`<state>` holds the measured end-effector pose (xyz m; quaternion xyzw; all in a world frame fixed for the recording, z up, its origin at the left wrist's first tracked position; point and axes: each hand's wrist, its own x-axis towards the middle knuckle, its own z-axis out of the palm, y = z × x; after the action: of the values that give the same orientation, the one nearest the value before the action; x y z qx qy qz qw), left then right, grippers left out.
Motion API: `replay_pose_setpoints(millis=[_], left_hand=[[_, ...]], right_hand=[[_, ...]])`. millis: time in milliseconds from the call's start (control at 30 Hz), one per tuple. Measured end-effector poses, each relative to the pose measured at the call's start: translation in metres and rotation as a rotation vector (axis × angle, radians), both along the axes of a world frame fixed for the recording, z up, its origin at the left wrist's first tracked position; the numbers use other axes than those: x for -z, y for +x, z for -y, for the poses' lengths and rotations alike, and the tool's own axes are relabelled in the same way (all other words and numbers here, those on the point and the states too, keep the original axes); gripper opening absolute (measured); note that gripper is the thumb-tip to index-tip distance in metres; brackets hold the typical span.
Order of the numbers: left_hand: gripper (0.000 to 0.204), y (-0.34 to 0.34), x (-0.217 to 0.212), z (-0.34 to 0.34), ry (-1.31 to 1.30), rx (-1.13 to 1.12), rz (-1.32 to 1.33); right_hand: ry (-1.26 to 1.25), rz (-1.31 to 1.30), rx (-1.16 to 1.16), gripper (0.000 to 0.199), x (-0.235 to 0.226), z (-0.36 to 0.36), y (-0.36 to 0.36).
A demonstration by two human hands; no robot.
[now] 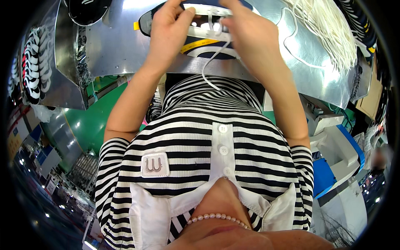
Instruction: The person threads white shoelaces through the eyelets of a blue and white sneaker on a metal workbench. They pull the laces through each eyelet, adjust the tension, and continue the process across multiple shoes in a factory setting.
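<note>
Cut off by the top edge: the far part of the dark shoe piece (216, 48) and the fingertips above it. Hidden under both palms: most of the piece's middle. Left hand (168, 31) clenched on the piece's left end, thumb on top. Right hand (250, 37) pinching a white lace (210, 68) just beside the left grip; fingertip contact hard to make out. Lace hanging loose below the grip, over the near edge of the shiny metal desk (121, 50). Right of the grip, a bundle of white laces (329, 31), near. Left of the grip, stacked shoe parts (35, 66), well apart. Bare metal between, open for moving.
</note>
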<state>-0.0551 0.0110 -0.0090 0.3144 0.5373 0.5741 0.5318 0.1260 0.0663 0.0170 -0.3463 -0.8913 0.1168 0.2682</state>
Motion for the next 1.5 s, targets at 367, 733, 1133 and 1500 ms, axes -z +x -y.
replay_pose_setpoints(millis=[367, 733, 1133, 1500], left_hand=[[0.045, -0.003, -0.031, -0.017, -0.021, 0.203, -0.314], [0.031, 0.010, -0.054, 0.017, 0.422, 0.196, -1.391], [0.013, 0.031, -0.063, 0.002, 0.517, 0.244, -1.070], [0.019, 0.015, -0.028, 0.001, 0.334, 0.338, -1.484]], right_hand=[[-0.113, -0.187, 0.324, 0.019, 0.039, -0.010, 0.021], [-0.682, -0.756, 0.274, 0.016, 0.023, -0.008, 0.033], [-1.030, -0.714, 0.147, 0.021, 0.018, 0.031, 0.032], [-1.181, -0.629, 0.027, 0.016, -0.006, 0.039, 0.046]])
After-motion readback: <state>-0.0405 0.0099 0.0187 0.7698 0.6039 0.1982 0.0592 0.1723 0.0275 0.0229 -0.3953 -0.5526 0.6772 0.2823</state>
